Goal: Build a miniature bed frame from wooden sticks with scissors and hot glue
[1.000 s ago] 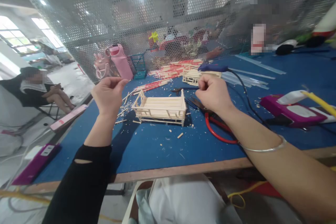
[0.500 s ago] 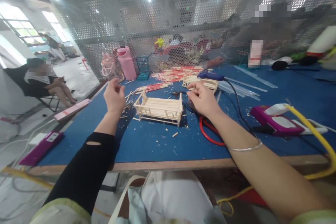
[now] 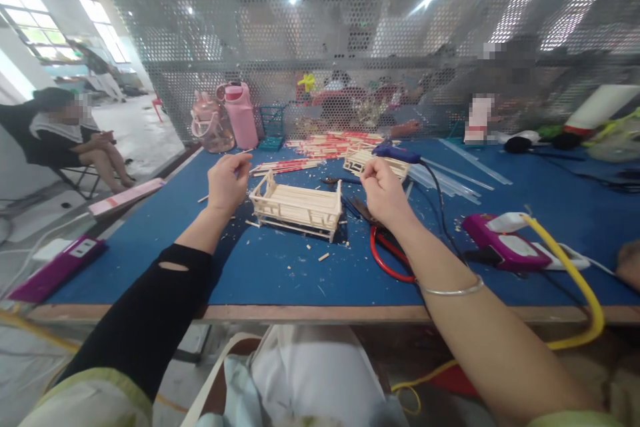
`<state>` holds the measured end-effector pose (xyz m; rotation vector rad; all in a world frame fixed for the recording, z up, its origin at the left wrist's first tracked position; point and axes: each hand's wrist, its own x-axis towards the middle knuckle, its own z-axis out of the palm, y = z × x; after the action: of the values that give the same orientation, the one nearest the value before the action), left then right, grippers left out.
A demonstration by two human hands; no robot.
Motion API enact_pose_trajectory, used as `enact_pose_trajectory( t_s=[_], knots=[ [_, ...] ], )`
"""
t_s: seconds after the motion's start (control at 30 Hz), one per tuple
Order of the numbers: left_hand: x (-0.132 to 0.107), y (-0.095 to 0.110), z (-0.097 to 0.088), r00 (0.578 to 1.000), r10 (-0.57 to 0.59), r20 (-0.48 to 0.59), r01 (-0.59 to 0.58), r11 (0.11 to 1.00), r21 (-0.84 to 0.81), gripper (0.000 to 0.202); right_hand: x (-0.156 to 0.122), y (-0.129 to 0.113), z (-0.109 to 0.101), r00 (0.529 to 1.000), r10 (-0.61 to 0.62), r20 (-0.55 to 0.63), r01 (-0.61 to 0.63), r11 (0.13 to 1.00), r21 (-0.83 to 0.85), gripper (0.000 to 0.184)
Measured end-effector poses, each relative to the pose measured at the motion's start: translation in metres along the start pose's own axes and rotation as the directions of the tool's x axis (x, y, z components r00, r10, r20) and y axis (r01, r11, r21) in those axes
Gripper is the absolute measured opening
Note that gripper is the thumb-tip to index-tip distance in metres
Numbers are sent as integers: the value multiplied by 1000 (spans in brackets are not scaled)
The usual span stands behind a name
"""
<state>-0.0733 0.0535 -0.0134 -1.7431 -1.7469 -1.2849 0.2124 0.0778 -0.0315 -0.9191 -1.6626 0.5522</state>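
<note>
A small bed-like frame of pale wooden sticks [image 3: 300,208] stands upright on the blue table between my hands. My left hand [image 3: 227,181] is raised by its left end, fingers curled together and pointing right. To the right of the frame hovers my right hand [image 3: 384,192], its fingertips pinched together. Anything in either pinch is too small to make out. Under and beside my right hand lie red-handled scissors [image 3: 393,260], their blades partly hidden. Behind that hand a blue glue gun [image 3: 397,153] rests on a second stick frame [image 3: 354,161].
Red-and-pale sticks [image 3: 335,145] are heaped at the back near pink bottles [image 3: 240,117]. Clear glue sticks [image 3: 450,180] lie behind on the right. A purple power strip [image 3: 505,243] with a yellow cable sits at right. Wood scraps dot the blue table [image 3: 280,287].
My left hand's fingers have closed together and turned to the right. My right hand's fingers have drawn into a tighter pinch. The view has shifted slightly; the stick frame stays in place.
</note>
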Motion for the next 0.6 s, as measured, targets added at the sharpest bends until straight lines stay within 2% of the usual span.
enact_pose_trajectory(
  t_s=[0.27,0.43,0.53,0.6],
  knots=[
    [1,-6,-5,993,-110,-29,110,994,-25,18,0,-4,2,1000,3,-24,1,984,176,14],
    [1,-7,-7,990,-132,-47,129,990,-57,20,2,-5,3,994,87,-70,-64,957,283,15],
    [5,2,-10,988,-136,-78,129,988,-85,21,5,-5,3,985,168,-40,-136,900,414,14],
    [13,16,-14,984,-135,-117,121,985,-119,24,7,-6,2,977,212,-3,-182,845,503,18]
  ],
)
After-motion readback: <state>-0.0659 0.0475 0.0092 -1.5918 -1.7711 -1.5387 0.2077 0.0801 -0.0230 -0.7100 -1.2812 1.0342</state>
